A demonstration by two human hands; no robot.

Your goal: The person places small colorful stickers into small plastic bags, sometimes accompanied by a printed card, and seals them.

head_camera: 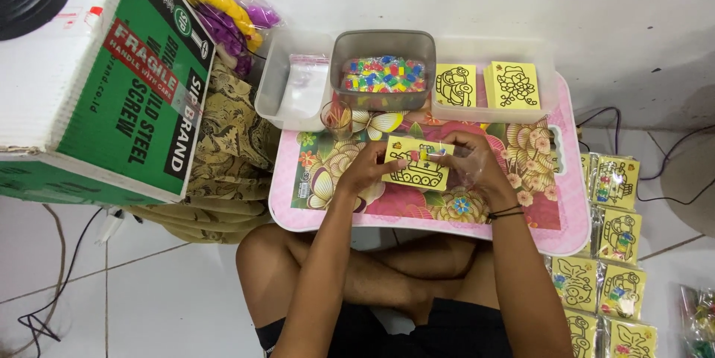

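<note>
Both hands on a yellow picture card over the tabletop (pixel 551 235).
Left hand (pixel 366 168) and right hand (pixel 475 163) pinch the yellow card (pixel 418 167) from opposite edges; grey tub of coloured bits (pixel 383 68) behind.

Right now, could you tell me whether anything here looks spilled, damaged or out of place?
Nothing stands out. Both hands hold a yellow card over the tray table; the beads stay inside their tub.
</note>
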